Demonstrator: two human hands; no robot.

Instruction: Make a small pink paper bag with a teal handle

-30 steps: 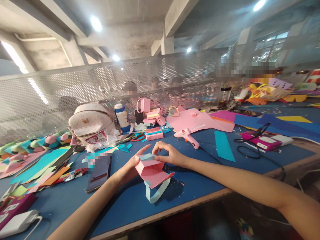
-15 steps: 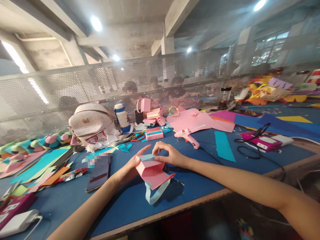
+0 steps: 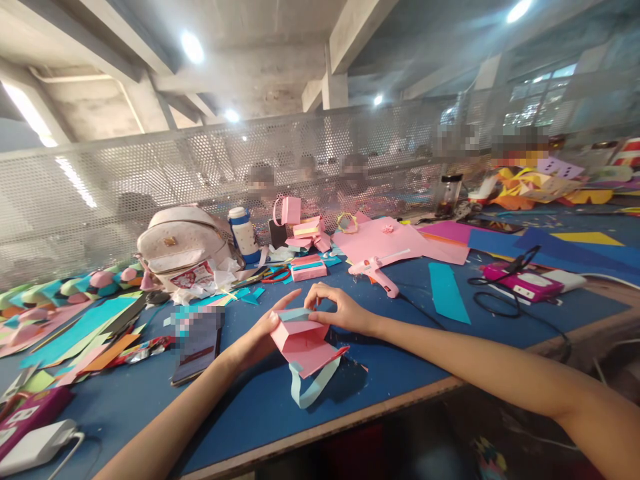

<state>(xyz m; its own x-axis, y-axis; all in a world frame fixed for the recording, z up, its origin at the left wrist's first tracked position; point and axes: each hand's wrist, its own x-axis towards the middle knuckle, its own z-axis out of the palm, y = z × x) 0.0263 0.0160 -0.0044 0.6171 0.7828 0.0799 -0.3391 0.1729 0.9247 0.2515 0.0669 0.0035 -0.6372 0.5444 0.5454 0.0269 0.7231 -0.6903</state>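
Observation:
Between both hands is a small pink paper box, its flap raised, with a light-blue paper strip along the top edge. A second light-blue strip loops down from its near end like a handle. My left hand grips the box's left side, thumb on the top edge and forefinger stretched behind. With bent fingers, my right hand pinches the strip and edge at the top right. Parts of the fingers are hidden behind the paper. Beyond the hands lies a pink glue gun on the blue table.
A phone lies left of the box. Farther back stand a backpack, a bottle and finished pink paper pieces. A teal sheet and a purple power strip with black cable lie right. The table edge runs in front.

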